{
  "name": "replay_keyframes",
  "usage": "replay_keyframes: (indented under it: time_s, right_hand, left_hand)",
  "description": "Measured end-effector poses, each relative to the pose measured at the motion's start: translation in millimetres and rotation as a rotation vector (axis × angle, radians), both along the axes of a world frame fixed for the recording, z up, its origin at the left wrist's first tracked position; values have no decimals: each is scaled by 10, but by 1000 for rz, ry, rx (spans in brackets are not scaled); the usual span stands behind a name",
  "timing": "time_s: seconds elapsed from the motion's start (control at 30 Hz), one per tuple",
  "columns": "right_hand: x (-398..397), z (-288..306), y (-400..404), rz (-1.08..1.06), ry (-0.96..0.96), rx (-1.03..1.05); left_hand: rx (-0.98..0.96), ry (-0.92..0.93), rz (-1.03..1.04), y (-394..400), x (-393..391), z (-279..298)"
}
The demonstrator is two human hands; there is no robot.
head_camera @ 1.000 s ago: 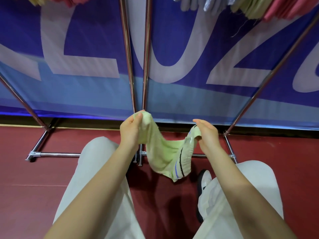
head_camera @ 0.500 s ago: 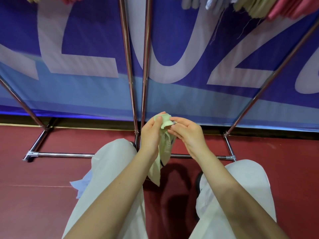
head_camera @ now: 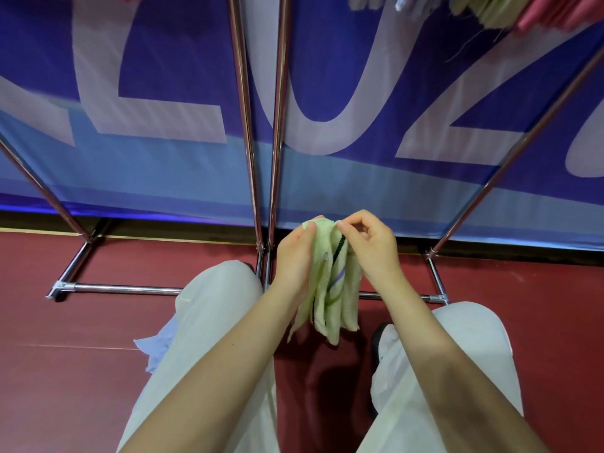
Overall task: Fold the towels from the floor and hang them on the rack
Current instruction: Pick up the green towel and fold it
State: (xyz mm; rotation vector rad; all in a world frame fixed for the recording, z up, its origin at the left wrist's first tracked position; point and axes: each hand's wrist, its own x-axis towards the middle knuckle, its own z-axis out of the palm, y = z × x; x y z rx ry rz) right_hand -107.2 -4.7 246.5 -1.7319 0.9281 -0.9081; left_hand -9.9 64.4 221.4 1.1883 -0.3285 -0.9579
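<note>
**Folded green towel held between 2 hands in front of the rack**

Head view, looking down. The left hand (head_camera: 295, 256) grips the upper edge of a pale green towel (head_camera: 330, 299), its thumb pressed over the top fold and the remaining fingers hidden behind the cloth. The right hand (head_camera: 372, 246) pinches the same upper edge from the other side between thumb and forefinger, the other fingers curled loosely above the palm. The towel hangs doubled into several narrow vertical layers between the 2 hands, above the floor; a dark stripe and a short purple mark show along 1 inner edge. Its lower end hangs free between the person's knees, clad in light trousers (head_camera: 215, 322).

Behind the hands stands the metal rack (head_camera: 251, 158): 2 upright poles side by side at centre, slanted poles at left and right, and a horizontal base bar resting on the red floor (head_camera: 65, 371). Towels already hung (head_camera: 490, 11) show at the upper right edge, in grey, green and pink. A blue cloth (head_camera: 157, 348) lies on the floor beside the left leg. A blue banner with large pale letters (head_camera: 147, 103) fills the background.
</note>
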Motion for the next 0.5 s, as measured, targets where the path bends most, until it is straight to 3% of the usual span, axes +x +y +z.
replay_keyframes:
  time_s: [0.3, 0.5]
  right_hand:
    - [97, -49, 145, 19, -92, 160]
    - [119, -103, 105, -72, -30, 63]
  left_hand:
    - [-40, 274, -68, 63, -57, 29]
    - [-6, 151, -81, 23, -36, -2]
